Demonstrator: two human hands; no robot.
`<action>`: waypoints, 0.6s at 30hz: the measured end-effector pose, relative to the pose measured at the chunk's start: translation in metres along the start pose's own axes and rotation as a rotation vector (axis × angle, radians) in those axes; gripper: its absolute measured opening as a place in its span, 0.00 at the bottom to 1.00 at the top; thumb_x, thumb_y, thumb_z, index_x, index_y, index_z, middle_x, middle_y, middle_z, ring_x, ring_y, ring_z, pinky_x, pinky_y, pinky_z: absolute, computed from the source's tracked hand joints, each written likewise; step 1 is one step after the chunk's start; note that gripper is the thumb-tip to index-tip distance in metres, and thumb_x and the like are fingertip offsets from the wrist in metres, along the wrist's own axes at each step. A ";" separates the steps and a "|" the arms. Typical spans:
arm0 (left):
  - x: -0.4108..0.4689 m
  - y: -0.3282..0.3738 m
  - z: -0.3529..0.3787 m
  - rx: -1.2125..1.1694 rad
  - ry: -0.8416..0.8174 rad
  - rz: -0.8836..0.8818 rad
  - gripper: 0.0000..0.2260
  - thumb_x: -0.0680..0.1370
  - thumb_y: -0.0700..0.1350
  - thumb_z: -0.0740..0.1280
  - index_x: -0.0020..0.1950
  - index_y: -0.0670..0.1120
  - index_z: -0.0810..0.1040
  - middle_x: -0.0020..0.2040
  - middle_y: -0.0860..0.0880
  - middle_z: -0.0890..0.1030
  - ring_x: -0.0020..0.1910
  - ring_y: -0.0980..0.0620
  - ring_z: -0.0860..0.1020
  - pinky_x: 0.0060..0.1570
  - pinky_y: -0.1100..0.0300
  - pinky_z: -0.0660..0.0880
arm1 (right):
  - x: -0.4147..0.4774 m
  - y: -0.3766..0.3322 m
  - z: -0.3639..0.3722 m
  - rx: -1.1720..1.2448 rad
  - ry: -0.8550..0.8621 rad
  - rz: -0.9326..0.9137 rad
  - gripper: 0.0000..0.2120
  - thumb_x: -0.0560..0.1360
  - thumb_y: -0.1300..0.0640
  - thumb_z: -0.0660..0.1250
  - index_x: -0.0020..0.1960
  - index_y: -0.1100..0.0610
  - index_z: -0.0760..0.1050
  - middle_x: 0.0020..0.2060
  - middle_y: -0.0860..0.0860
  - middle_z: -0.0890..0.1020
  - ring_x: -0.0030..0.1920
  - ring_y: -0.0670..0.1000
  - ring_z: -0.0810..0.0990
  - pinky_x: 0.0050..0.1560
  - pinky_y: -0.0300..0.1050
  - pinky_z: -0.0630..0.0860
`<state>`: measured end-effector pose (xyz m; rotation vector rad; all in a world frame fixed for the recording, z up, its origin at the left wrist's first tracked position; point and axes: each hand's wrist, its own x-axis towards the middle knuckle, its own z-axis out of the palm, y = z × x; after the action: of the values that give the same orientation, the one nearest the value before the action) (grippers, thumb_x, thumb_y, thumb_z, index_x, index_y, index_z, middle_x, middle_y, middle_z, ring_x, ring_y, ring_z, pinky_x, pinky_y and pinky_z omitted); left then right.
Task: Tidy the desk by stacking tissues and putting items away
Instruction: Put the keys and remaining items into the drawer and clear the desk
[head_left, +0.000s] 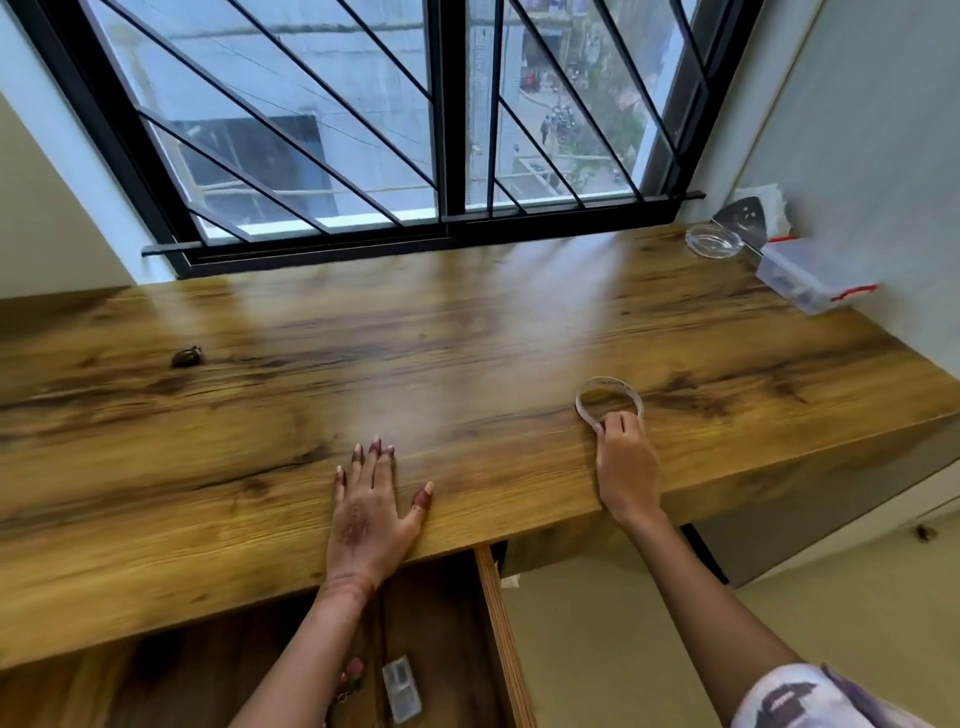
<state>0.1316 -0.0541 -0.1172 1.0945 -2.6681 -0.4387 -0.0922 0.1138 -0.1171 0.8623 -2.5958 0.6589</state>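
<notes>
A thin pale ring-shaped band (609, 396) lies on the wooden desk (467, 322), right of centre. My right hand (623, 457) pinches its near edge between the fingertips. Flat on the desk near the front edge rests my left hand (371, 509), fingers spread, holding nothing. Below the desk an open drawer (493, 623) shows a small clear case (401, 688) and a small pink item (352, 675) beside my left forearm. White tissues (769, 205) sit in a metal holder (740, 218) at the far right corner.
A glass ashtray (712, 240) and a clear plastic box with red clasps (805, 275) stand at the back right by the wall. A small dark object (187, 356) lies on the left of the desk. A barred window (441, 130) runs along the back.
</notes>
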 end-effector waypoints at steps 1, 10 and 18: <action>-0.005 -0.001 -0.001 -0.027 0.011 -0.003 0.41 0.70 0.69 0.44 0.75 0.44 0.54 0.77 0.45 0.53 0.76 0.49 0.48 0.74 0.52 0.43 | -0.001 -0.003 0.000 -0.003 -0.005 -0.019 0.05 0.73 0.66 0.67 0.47 0.66 0.77 0.42 0.61 0.81 0.44 0.60 0.79 0.43 0.51 0.78; -0.042 -0.053 -0.029 -0.068 0.051 -0.092 0.32 0.77 0.60 0.57 0.75 0.45 0.53 0.77 0.47 0.50 0.76 0.50 0.45 0.74 0.55 0.40 | -0.061 -0.101 -0.005 0.364 -0.066 -0.299 0.09 0.77 0.56 0.60 0.50 0.60 0.76 0.46 0.54 0.79 0.45 0.51 0.78 0.46 0.43 0.78; -0.082 -0.170 -0.085 0.031 0.057 -0.333 0.30 0.78 0.57 0.56 0.75 0.42 0.56 0.77 0.44 0.53 0.76 0.46 0.48 0.74 0.51 0.45 | -0.152 -0.211 -0.004 0.568 -0.138 -0.673 0.06 0.76 0.58 0.64 0.44 0.58 0.78 0.41 0.52 0.80 0.44 0.50 0.77 0.53 0.43 0.75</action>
<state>0.3254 -0.1267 -0.1061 1.5436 -2.4554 -0.4158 0.1564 0.0385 -0.1123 1.8841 -2.0068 1.1529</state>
